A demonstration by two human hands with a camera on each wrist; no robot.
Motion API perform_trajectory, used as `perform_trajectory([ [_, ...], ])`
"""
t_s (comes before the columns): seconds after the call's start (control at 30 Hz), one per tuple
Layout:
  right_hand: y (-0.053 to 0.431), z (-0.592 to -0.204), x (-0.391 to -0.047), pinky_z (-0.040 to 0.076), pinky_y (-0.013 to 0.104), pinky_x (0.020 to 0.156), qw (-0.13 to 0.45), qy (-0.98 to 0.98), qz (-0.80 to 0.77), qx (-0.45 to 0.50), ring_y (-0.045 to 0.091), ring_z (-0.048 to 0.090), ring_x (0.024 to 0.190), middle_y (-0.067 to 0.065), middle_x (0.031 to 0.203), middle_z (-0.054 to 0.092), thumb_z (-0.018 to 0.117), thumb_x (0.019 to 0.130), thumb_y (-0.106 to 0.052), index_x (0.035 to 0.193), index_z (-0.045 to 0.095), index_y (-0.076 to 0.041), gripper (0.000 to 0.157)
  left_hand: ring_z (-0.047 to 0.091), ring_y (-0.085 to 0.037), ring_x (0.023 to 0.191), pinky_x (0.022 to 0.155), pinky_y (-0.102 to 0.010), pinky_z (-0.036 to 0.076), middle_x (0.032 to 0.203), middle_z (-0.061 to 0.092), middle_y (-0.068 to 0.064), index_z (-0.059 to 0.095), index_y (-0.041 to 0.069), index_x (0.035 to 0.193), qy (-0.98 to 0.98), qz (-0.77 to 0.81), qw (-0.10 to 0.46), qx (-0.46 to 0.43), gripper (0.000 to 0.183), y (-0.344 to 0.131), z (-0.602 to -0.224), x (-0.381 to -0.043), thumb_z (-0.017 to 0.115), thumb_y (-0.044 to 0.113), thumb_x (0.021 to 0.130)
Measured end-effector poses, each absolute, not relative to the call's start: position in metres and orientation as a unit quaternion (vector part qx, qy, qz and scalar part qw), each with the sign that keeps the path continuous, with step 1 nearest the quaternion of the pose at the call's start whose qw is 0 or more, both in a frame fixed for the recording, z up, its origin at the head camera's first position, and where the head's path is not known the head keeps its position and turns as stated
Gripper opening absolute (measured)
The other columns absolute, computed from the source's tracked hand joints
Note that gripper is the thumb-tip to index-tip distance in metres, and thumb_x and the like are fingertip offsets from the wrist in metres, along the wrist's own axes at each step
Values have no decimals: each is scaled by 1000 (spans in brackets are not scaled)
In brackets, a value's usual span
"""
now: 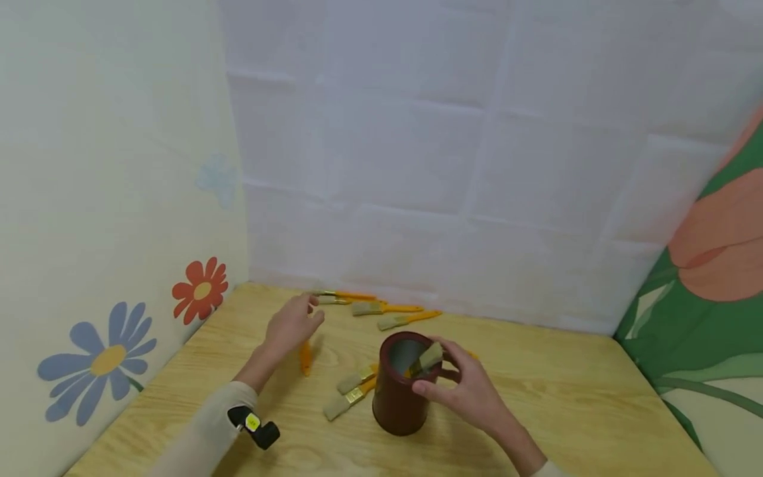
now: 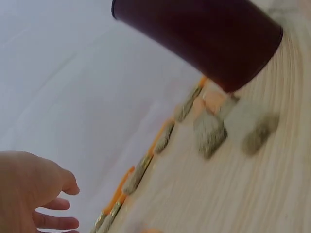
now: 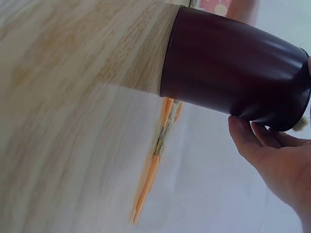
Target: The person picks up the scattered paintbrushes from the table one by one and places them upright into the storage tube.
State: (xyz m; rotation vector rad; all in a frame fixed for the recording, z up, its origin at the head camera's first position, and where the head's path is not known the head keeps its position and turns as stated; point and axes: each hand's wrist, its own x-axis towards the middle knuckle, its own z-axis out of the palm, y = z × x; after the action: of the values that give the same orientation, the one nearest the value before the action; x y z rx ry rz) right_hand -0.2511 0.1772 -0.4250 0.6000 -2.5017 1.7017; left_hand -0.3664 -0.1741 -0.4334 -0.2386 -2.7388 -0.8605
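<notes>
A dark red mug stands upright on the table, its handle side toward my right hand. That hand grips it near the rim, thumb on the front; the right wrist view shows fingers against the mug's side. One paintbrush leans inside, bristles up and out over the rim. My left hand is held with relaxed fingers over the left side of the table, nothing visible in it. Close below it is an orange brush handle, its other end hidden by the hand.
Several paintbrushes with orange handles lie along the back wall. Two more brushes lie left of the mug, their handles partly behind it. A white sheet hangs behind the wooden table; flower-printed panels flank both sides.
</notes>
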Motion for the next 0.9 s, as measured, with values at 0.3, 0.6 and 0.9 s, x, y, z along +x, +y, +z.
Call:
perform_trajectory([
  [0.3,175,-423,-251,52,39,95,28,-809,554,195,21,57,123,-2,135,57,86,86,-27,146,52,-28,69,60,-35,82,65,-52,49,99,62,-22,58,-8,107,-959,-278,56,11,44,-199,-443,-368,62,35,95],
  [0.6,177,-425,-251,51,44,97,23,-806,555,206,22,56,124,1,136,58,84,88,-25,147,51,-27,68,51,-33,76,61,-47,42,91,49,-19,54,1,82,-969,-244,36,6,38,-196,-453,-370,72,34,91],
  [0.9,178,-425,-252,50,48,97,21,-810,549,206,24,55,126,0,136,57,84,88,-28,148,51,-28,68,34,-17,53,45,-32,29,62,31,0,39,13,58,-964,-264,44,8,41,-195,-456,-375,66,16,88],
])
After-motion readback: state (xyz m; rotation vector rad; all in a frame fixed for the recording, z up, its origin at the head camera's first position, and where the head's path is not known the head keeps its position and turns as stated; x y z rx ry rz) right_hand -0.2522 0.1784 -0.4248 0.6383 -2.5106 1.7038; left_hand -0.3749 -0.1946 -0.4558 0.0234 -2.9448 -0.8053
